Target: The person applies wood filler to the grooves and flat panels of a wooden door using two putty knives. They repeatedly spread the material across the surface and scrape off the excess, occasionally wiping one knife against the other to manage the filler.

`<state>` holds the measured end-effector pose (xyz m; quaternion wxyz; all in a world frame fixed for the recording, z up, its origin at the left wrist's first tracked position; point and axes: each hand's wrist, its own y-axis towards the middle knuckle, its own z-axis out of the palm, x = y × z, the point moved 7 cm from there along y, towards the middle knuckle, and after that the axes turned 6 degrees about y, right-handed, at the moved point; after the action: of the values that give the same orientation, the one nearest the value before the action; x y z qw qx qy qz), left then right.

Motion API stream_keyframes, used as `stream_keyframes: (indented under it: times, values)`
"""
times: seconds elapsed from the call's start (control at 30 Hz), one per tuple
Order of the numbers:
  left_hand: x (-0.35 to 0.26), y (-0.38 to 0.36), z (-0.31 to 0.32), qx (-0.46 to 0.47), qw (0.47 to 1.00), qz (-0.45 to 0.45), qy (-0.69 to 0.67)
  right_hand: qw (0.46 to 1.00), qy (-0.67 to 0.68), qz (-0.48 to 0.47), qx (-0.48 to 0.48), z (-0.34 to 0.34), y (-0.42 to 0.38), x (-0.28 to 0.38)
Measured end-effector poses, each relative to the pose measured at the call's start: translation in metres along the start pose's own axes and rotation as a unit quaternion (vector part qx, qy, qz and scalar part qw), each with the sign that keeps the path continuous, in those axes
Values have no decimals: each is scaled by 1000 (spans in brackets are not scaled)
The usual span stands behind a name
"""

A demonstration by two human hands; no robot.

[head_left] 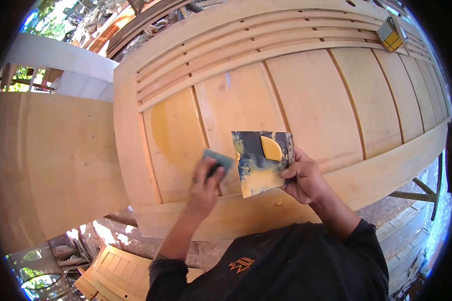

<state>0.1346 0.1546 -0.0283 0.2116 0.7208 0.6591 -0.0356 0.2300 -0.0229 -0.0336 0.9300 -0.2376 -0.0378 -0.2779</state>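
My left hand [203,189] is closed on a small teal putty spreader [223,159], slightly blurred, just over the wooden door [311,95]. In my right hand [306,176] I grip a dark flat plate [250,145] by its right edge, thumb on top. A smooth lump of yellow putty [271,149] sits on that plate, and paler smears cover its lower part. Left of the plate, one recessed panel of the door bears a darker yellow patch [168,128]. Long narrow slats run along the door's far side.
A yellow and grey container [389,36] stands on the slats at the far right. A plain wooden board [60,160] lies left of the door. Below it leans another panelled door [120,273]. A metal support leg [417,195] shows under the door's right end.
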Motion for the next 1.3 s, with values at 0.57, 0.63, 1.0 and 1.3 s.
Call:
stream_keyframes:
  times: [0.57, 0.63, 1.0, 1.3]
  values:
    - [-81, 29, -41, 246, 943, 196, 109, 930, -346, -106, -70, -37, -7, 2]
    - [-41, 35, -46, 307, 945, 109, 18, 950, -270, -137, -72, -48, -11, 12]
    - [249, 140, -56, 211, 970, -121, 13, 963, -87, -185, -175, -155, -98, 49]
    - [256, 155, -36, 286, 940, -145, 114, 960, -82, -193, -187, -160, -104, 54]
